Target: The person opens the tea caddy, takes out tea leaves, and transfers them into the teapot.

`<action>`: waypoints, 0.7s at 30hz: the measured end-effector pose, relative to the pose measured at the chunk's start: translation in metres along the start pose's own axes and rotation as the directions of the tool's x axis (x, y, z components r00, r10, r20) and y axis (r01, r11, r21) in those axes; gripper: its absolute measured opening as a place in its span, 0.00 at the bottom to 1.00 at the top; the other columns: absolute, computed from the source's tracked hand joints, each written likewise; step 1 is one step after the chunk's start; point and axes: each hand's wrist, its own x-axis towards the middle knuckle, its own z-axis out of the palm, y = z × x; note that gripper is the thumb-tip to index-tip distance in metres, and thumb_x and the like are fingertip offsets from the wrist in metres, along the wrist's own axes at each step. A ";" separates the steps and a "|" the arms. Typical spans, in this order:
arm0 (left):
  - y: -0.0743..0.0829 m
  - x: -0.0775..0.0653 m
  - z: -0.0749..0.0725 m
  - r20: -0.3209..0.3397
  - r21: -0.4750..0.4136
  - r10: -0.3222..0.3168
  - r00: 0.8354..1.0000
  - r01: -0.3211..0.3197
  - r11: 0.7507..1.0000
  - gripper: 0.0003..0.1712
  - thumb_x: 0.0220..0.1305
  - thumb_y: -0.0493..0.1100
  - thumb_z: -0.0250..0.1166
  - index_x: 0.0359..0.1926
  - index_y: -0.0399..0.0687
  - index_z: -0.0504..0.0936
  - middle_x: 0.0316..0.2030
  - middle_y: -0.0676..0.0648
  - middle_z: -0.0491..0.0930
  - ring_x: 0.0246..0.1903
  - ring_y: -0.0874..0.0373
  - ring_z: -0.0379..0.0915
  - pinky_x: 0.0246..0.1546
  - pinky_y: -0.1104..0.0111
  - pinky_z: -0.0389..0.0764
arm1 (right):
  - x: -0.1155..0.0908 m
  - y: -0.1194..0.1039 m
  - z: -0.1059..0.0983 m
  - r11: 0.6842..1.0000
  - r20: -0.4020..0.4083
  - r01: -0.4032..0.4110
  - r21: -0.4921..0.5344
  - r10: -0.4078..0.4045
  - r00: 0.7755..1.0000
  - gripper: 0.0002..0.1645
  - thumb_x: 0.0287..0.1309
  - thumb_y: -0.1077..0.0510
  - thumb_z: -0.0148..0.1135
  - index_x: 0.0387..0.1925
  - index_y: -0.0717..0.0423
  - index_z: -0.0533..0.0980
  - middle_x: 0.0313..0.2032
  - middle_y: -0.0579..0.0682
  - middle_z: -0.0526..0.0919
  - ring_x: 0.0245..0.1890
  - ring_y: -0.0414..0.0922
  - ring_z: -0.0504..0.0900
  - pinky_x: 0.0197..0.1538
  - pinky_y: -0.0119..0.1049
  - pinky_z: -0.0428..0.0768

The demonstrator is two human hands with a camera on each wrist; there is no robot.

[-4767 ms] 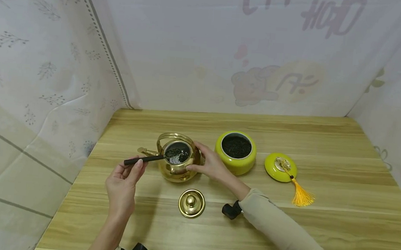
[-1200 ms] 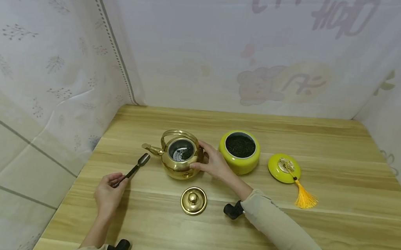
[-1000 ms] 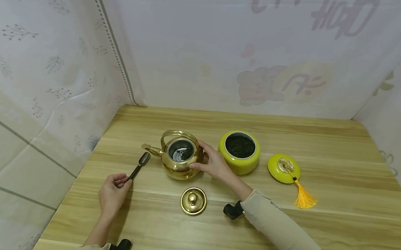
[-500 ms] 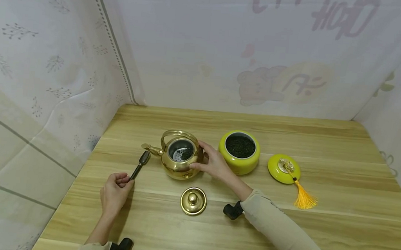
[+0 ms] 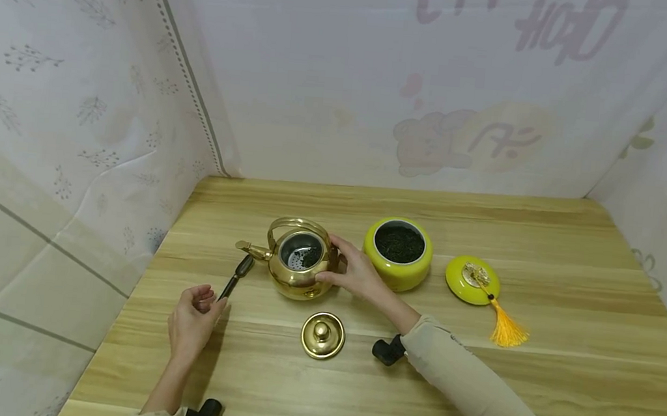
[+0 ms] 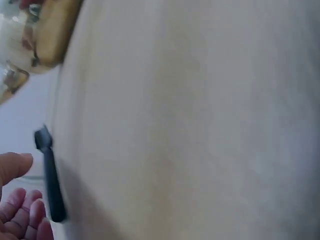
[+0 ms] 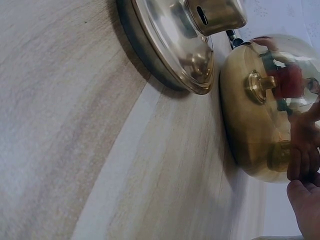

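A gold teapot (image 5: 299,284) stands uncovered, dark tea leaves (image 5: 311,256) lying on the perforated floor of its strainer. My right hand (image 5: 357,276) holds the teapot's side away from the spout, thumb in front and fingers behind. To the left, a small tea scoop (image 5: 233,284) with a black handle lies below the spout. My left hand (image 5: 192,324) is beside the handle's end; in the left wrist view its thumb and relaxed fingers stand apart from the scoop (image 6: 52,182). The gold teapot lid (image 5: 323,336) sits knob up in front of the teapot.
Right of the teapot is an open yellow jar (image 5: 401,275) filled with dark tea leaves. Farther right lies its yellow lid (image 5: 459,284) with an orange tassel (image 5: 506,326). Patterned cloth (image 5: 318,102) hangs behind the wooden table (image 5: 567,305) and at both sides.
My left hand has taken the scoop from over the teapot's opening down to the table on the left and let go of it. The right hand keeps its hold on the teapot.
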 end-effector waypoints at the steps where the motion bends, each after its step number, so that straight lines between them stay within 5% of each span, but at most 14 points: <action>1: 0.003 -0.001 0.000 0.002 -0.027 0.012 1.000 -0.011 1.000 0.21 0.56 0.40 0.69 0.50 0.37 0.75 0.43 0.38 0.82 0.35 0.59 0.79 0.27 0.91 0.66 | 0.000 0.000 0.000 1.000 0.001 0.001 -0.001 -0.001 1.000 0.50 0.46 0.58 0.73 0.68 0.64 0.58 0.67 0.62 0.62 0.66 0.55 0.63 0.65 0.44 0.67; 7: 0.040 -0.012 0.005 0.105 -0.303 0.166 0.981 -0.127 0.944 0.15 0.55 0.32 0.68 0.44 0.33 0.79 0.38 0.36 0.83 0.28 0.75 0.72 0.29 0.85 0.75 | 0.001 0.002 0.000 1.000 0.002 0.008 0.015 -0.008 1.000 0.49 0.47 0.58 0.73 0.68 0.65 0.58 0.67 0.62 0.61 0.67 0.55 0.62 0.66 0.42 0.67; 12: 0.067 -0.035 0.021 0.263 -0.395 0.330 0.907 -0.211 0.894 0.13 0.51 0.32 0.71 0.40 0.36 0.82 0.34 0.40 0.84 0.28 0.69 0.76 0.28 0.75 0.80 | 0.001 0.001 -0.001 1.000 -0.005 0.020 0.018 -0.020 1.000 0.49 0.47 0.58 0.73 0.67 0.65 0.59 0.67 0.62 0.62 0.67 0.55 0.62 0.65 0.43 0.67; 21: 0.077 -0.058 0.051 0.493 -0.394 0.363 0.790 -0.169 0.904 0.21 0.45 0.34 0.74 0.43 0.34 0.80 0.38 0.39 0.83 0.30 0.58 0.80 0.33 0.73 0.82 | -0.001 0.000 -0.001 1.000 -0.005 0.001 -0.007 -0.001 1.000 0.50 0.47 0.56 0.73 0.68 0.64 0.58 0.67 0.61 0.62 0.67 0.55 0.62 0.65 0.43 0.67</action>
